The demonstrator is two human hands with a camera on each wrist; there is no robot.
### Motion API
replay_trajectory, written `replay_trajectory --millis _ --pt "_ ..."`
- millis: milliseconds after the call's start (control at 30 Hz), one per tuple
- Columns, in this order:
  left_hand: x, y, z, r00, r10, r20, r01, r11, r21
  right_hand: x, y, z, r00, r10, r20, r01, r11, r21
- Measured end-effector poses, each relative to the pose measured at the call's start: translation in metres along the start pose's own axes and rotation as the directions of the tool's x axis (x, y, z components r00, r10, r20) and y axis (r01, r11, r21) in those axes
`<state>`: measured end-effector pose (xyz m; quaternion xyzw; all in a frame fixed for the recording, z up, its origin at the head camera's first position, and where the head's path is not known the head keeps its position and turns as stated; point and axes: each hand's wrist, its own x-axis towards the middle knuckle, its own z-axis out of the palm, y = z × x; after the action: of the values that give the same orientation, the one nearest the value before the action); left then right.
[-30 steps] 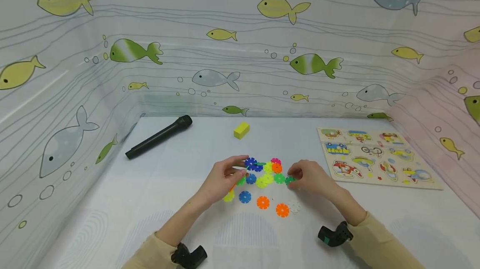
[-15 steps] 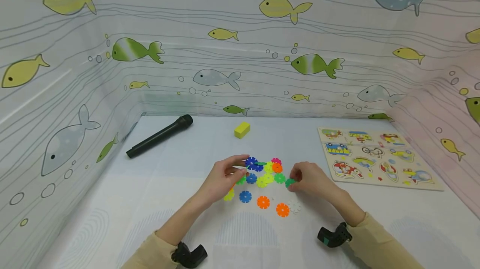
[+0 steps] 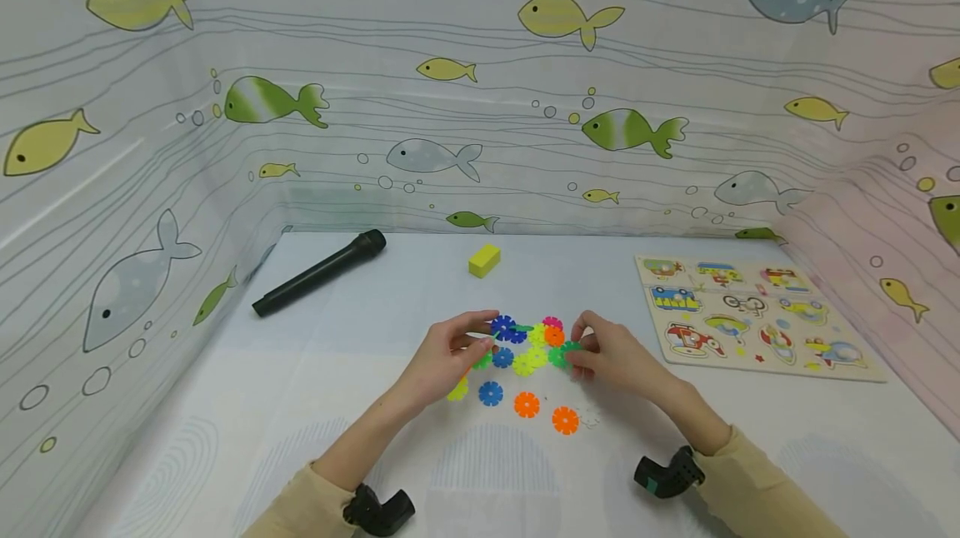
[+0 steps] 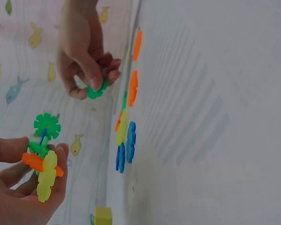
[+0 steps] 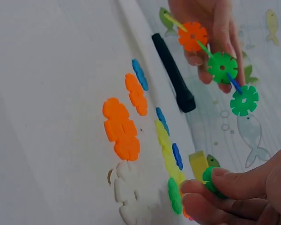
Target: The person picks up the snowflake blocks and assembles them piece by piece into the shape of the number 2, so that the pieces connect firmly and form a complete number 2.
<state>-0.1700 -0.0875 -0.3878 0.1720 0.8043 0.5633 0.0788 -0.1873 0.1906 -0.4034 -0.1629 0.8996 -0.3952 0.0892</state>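
Observation:
My left hand (image 3: 442, 359) holds a chain of interlocking snowflake discs, clear of the table. In the right wrist view the chain shows a yellow disc edge-on, an orange disc (image 5: 192, 36), a green disc (image 5: 222, 68), a blue one edge-on and another green disc (image 5: 244, 101) at its free end. Between thumb and fingers, my right hand (image 3: 618, 355) pinches a single green disc (image 4: 96, 91), apart from the chain. Loose discs lie between and below the hands: yellow discs (image 3: 530, 360), a blue disc (image 3: 491, 394), orange discs (image 3: 527, 405) and a white disc (image 5: 127, 192).
A black microphone (image 3: 318, 274) lies at the back left. Behind the discs sits a yellow block (image 3: 484, 261). The wooden puzzle board (image 3: 757, 317) with vehicle pictures is on the right. Fish-patterned sheeting (image 3: 345, 188) rises behind and at both sides of the table.
My right hand has shifted slightly left and up, carrying its green disc over the loose ones, with its index finger raised. My left hand and the chain have stayed nearly still.

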Motion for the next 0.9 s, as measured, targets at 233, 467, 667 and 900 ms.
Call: replay_trajectory --millis 233,467,667,900 --pt "0.0 -0.001 0.0 1.0 0.011 0.004 -0.012 1.0 0.004 0.003 -0.014 0.001 0.992 -0.104 -0.074 0.113 0.987 0.118" --pt "0.0 0.0 0.0 1.0 0.013 0.007 -0.013 1.0 -0.003 0.004 -0.022 0.0 0.978 -0.165 -0.128 0.187 0.966 0.18" --pt "0.001 0.0 0.001 1.0 0.018 0.006 -0.018 1.0 -0.004 0.001 -0.018 0.002 0.979 -0.18 -0.093 0.198 0.949 0.243" --pt "0.0 0.0 0.001 1.0 0.015 0.009 -0.015 1.0 -0.022 0.0 -0.018 0.005 0.983 -0.152 -0.102 0.173 0.952 0.253"
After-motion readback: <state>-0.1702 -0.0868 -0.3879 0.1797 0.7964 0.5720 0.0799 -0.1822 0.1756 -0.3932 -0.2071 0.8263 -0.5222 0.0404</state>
